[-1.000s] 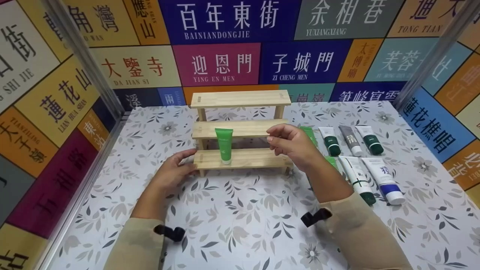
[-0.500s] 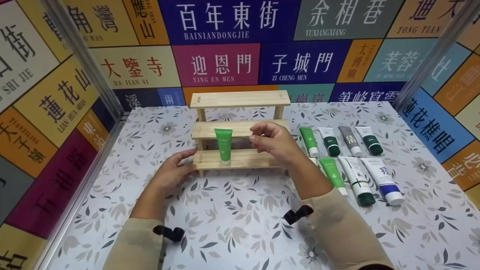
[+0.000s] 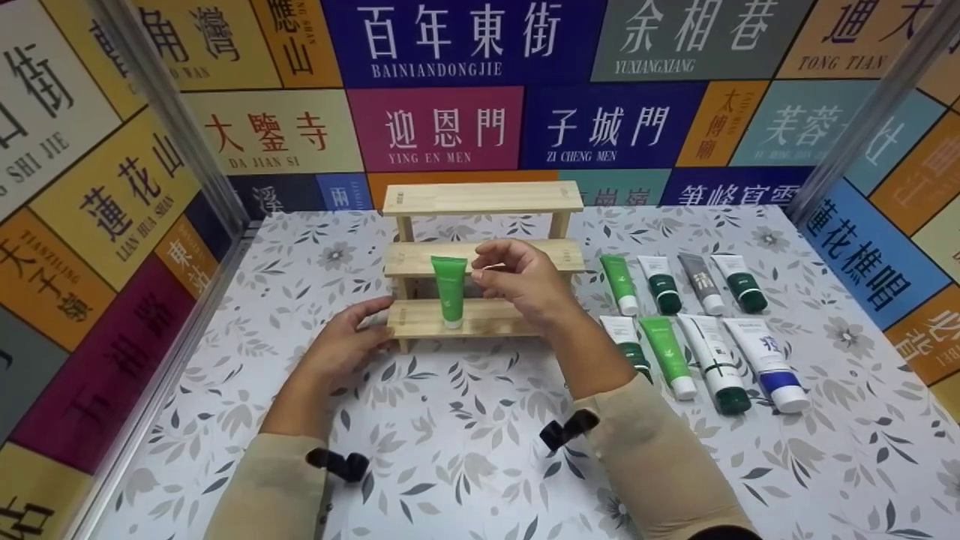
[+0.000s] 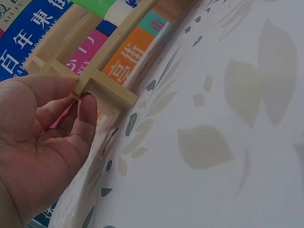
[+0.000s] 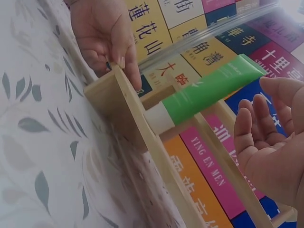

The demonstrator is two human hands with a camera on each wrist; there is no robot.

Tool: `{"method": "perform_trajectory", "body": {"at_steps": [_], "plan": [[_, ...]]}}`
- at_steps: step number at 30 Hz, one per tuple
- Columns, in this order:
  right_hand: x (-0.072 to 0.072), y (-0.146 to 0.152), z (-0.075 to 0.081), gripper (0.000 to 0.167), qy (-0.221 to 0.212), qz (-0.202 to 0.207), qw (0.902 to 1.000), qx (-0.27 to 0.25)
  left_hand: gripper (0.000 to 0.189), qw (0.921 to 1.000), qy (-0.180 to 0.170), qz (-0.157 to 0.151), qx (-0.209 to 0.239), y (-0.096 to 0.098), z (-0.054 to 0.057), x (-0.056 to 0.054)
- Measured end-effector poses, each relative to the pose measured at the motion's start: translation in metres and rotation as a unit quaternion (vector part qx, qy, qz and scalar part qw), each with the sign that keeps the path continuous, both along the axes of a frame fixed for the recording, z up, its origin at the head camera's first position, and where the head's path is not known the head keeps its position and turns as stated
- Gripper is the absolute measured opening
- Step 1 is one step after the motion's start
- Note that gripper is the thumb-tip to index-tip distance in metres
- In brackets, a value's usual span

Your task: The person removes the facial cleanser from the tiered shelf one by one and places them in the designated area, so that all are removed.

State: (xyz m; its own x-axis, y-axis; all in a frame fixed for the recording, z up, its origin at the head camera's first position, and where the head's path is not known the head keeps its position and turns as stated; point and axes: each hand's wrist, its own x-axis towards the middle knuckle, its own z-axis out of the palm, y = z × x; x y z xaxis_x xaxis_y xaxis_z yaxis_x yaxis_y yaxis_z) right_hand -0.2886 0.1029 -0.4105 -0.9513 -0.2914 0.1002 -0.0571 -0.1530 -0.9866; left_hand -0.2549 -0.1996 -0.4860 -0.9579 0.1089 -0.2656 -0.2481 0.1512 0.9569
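Note:
A three-step wooden display stand [image 3: 484, 196] stands on the flowered tabletop. On its lowest step, toward the left, a green squeeze tube [image 3: 449, 291] stands upright on its white cap. My left hand [image 3: 346, 335] is at the left end of that step; in the left wrist view, thumb and fingers of the left hand [image 4: 45, 137] pinch the wooden corner. Just right of the tube is my right hand [image 3: 525, 283], fingers loosely bent. In the right wrist view, the fingertips of the right hand [image 5: 273, 142] are close to the tube's [image 5: 211, 92] flat end, holding nothing.
Right of the stand lie several tubes in two rows, among them a green tube [image 3: 667, 356], a grey tube [image 3: 701, 282] and a white tube with a blue band [image 3: 766, 363]. Printed panels [image 3: 435, 127] wall in the back and sides.
My right hand has moved left, from the stand's right end to beside the upright green tube, uncovering tubes on the right. My left hand and the tube have stayed put.

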Motion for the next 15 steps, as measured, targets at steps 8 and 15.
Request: {"method": "perform_trajectory", "body": {"at_steps": [8, 15], "plan": [[0.001, -0.015, 0.001, 0.047, 0.003, -0.002, 1.0, -0.004, 0.057, 0.9999, 0.001, 0.0, 0.011, 0.001, 0.0, -0.001], [0.005, -0.02, -0.003, 0.042, 0.035, -0.014, 0.9988, 0.03, 0.058, 1.0, 0.001, 0.004, 0.001, 0.002, -0.001, -0.001]]}}
